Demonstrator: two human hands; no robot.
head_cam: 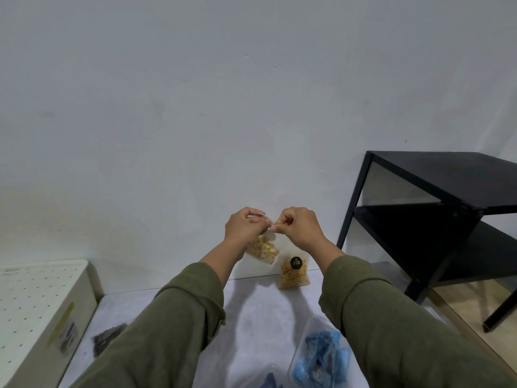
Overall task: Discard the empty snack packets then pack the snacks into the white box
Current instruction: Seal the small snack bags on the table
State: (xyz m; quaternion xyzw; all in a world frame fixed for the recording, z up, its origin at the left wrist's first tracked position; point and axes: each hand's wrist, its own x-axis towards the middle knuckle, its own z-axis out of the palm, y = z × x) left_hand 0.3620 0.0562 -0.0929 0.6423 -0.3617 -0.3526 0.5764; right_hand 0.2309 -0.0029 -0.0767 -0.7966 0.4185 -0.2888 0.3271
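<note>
Hands (pixel 272 226) pinch snack packet (pixel 263 249) top, packet hanging below.

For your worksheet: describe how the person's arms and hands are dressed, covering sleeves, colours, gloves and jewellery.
Both arms wear loose, olive-green long sleeves, the left sleeve and right sleeve ending above the wrist in bunched folds. The left hand and right hand are bare: no gloves, and no rings or watch show.

four snack packets (pixel 263 249), two hands (pixel 243 225)
</note>
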